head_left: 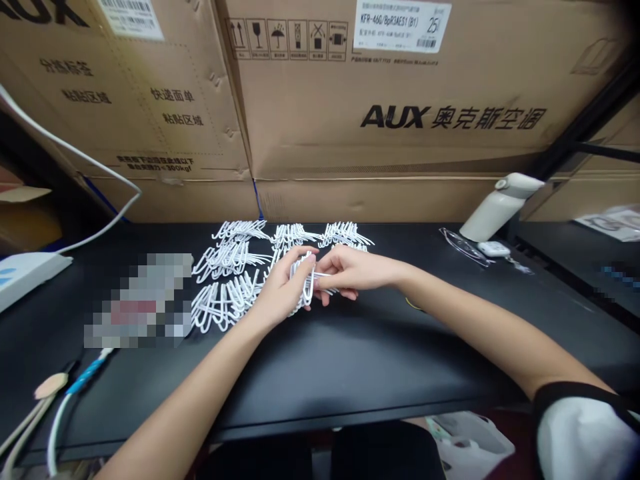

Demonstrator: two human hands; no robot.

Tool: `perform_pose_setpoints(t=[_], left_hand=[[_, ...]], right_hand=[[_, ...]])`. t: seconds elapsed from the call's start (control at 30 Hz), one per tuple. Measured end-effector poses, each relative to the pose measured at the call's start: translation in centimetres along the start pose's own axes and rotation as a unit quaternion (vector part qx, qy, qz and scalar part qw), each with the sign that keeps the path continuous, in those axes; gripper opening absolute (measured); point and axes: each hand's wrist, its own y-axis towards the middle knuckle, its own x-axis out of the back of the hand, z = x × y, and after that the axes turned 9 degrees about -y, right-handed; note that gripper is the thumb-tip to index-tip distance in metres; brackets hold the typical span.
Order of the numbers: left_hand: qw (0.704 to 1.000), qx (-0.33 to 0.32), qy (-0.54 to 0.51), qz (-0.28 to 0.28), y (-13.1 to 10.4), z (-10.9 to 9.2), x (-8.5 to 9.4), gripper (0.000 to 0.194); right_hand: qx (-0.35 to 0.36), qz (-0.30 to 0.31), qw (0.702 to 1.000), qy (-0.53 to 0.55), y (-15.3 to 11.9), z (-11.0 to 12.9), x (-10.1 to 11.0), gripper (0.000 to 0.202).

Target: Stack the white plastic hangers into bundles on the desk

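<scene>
In the head view, your left hand (284,290) is curled snugly round a bundle of white bent-wire hooks (309,288), and here's your right hand (353,267) pinching the wire ends, fingertips nearly together! That bundle is in front of the AUX air-conditioner carton (310,127); piles of similar hooks (225,307) spread before the carton, and a pale bottle (493,215) stands before its right end.

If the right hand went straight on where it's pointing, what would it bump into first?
Probably the white hooks in the left hand: the right hand seems to touch them, though depth is unclear.
</scene>
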Motion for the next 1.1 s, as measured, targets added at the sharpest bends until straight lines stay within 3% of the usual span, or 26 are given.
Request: perform_pose_setpoints(t=[0.13,0.43,0.6,0.67,0.8,0.87,1.0,1.1], left_hand=[[1.0,0.013,-0.005,0.011,0.2,0.1,0.0,0.038],[0.999,0.019,-0.035,-0.003,0.1,-0.1,-0.1,0.038],[1.0,0.006,-0.016,-0.017,0.2,0.1,0.0,0.039],[1.0,0.001,-0.005,-0.021,0.1,0.2,0.0,0.042],[1.0,-0.006,0.02,-0.008,-0.1,0.2,-0.1,0.046],[1.0,-0.006,0.025,0.003,-0.2,0.2,-0.2,0.045],[1.0,-0.004,0.022,-0.004,-0.2,0.1,-0.2,0.046],[0.999,-0.014,0.019,-0.023,0.0,0.1,-0.2,0.043]], right_hand=[[-0.001,0.003,1.0,-0.008,0.1,0.0,0.0,0.034],[0.039,-0.077,0.989,-0.123,0.2,0.3,-0.7,0.031],[0.018,-0.111,0.975,-0.19,0.1,0.7,-1.1,0.033],[0.004,-0.135,0.956,-0.261,-0.1,1.2,-1.7,0.033],[-0.035,-0.165,0.86,-0.482,-0.6,2.1,-3.1,0.026],[-0.038,-0.155,0.833,-0.529,-0.8,2.4,-3.4,0.024],[-0.035,-0.165,0.86,-0.482,-0.8,2.2,-3.3,0.032],[-0.039,-0.19,0.862,-0.467,-0.6,1.9,-3.2,0.03]])
